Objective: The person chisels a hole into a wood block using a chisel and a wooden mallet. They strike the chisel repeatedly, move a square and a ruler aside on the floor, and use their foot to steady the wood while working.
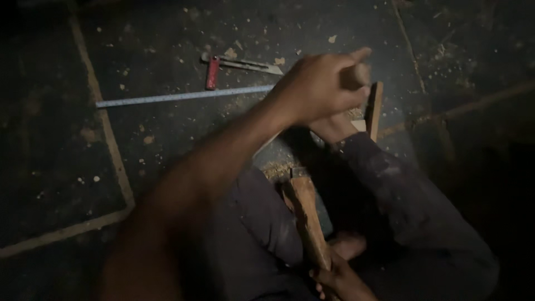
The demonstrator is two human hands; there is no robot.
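At the upper left of the frame a pale measuring tape [184, 96] lies flat on the dark floor [50, 167]. Just above it is a red-handled square [212, 72], its metal blade pointing right. Both are well apart from my work.

My left arm runs from the lower left up to the upper centre, bare and nearly straight. My left hand [317, 89] is a closed fist around a wooden handle [359, 72]; the tool's head is hidden, so I cannot tell what it is. Just right of the fist a small wooden piece [374, 108] stands on edge, with sawdust around it.

At the lower centre my right hand [340, 281] looks clamped on the near end of a long wooden strip [305, 214] lying across my lap, though the light is poor there.

To work well here, I judge I should keep my wrist firm, move from the elbow, hold the strip still, and keep my fingers off the standing piece.
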